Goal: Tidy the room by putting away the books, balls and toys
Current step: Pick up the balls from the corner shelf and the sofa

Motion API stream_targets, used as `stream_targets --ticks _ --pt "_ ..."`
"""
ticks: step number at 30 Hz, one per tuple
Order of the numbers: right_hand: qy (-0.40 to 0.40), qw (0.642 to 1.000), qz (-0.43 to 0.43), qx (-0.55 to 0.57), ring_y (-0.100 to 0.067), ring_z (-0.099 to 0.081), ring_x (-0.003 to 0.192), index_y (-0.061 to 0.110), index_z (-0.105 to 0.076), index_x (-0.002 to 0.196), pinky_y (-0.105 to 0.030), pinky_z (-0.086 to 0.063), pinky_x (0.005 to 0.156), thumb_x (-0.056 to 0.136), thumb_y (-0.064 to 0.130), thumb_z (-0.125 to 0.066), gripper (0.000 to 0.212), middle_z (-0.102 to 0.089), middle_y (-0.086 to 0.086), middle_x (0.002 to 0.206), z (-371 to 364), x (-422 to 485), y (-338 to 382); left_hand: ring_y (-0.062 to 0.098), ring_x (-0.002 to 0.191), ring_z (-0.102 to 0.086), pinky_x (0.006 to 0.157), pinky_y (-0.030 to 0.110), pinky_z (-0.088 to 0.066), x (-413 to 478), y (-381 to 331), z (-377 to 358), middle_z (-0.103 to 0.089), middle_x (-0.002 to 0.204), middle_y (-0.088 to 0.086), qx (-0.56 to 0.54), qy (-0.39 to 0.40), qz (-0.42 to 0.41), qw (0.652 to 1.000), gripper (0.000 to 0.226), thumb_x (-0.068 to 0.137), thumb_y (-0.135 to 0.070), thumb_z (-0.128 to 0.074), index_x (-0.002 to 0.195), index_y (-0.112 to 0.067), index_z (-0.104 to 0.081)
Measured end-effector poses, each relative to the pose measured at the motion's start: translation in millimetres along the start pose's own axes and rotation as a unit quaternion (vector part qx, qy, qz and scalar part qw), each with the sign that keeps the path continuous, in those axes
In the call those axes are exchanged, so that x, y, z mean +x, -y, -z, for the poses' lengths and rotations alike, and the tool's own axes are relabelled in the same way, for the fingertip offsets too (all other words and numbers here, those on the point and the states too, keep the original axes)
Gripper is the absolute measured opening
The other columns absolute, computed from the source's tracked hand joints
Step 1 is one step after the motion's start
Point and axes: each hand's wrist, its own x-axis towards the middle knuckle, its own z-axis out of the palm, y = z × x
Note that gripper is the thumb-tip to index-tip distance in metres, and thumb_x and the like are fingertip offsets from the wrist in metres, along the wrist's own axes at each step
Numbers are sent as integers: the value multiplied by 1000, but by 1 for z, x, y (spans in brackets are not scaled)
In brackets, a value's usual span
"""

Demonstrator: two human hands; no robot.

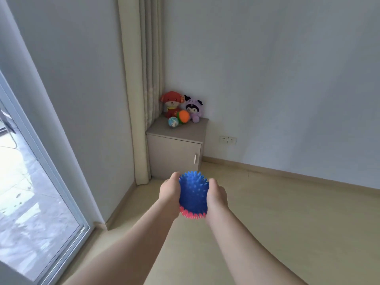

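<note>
Both bare forearms stretch forward from the lower edge of the view and draw together ahead of the body. The left hand [169, 193] and right hand [217, 195] face each other, thumbs uppermost, and hold a spiky blue-and-pink rubber ball [193, 194] between them, one on each side.

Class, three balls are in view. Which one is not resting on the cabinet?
The blue spiky ball, held between the left hand and right hand. The orange ball and the small pale ball sit on the cabinet.
</note>
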Motion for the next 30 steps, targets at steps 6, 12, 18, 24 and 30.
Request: stream_targets --ticks 6,12,18,24,30 --pt "20 999 -12 42 -29 -66 79 10 -61 85 -34 -54 70 86 27 -45 24 -68 -9 88 -93 100 79 32 88 -61 78 36 -48 125 -106 -29 -64 103 13 -5 -1 -25 1000 31 87 -29 -48 104 -6 -60" --pt "23 998 -39 39 -32 -68 88 10 -62 94 -49 -54 84 81 32 -45 31 -70 -10 96 -156 198 113 33 97 -63 88 41 -49 235 -155 -53 -64 102 13 3 -15 15 1000 30 84 -33 -51 100 -9 -59" --pt "64 995 -73 31 -30 -67 88 16 -60 103 -49 -56 81 86 42 -42 36 -69 -7 97 -227 323 154 32 99 -64 92 42 -49 372 -219 -85 -67 104 14 27 -41 14 999 35 85 -38 -52 103 -8 -61" --pt "118 981 -146 43 -35 -63 95 21 -49 120 -47 -54 70 83 59 -57 53 -61 -8 115 -294 438 230 25 77 -59 80 35 -47 497 -295 -128 -62 85 9 4 -73 27 997 25 91 -32 -49 90 -9 -58" --pt "133 981 -142 22 -30 -64 100 28 -51 124 -47 -55 74 81 63 -56 55 -63 -2 118 -353 533 272 27 81 -63 80 36 -51 609 -349 -153 -67 93 12 5 -56 13 998 28 84 -31 -60 96 -6 -64"
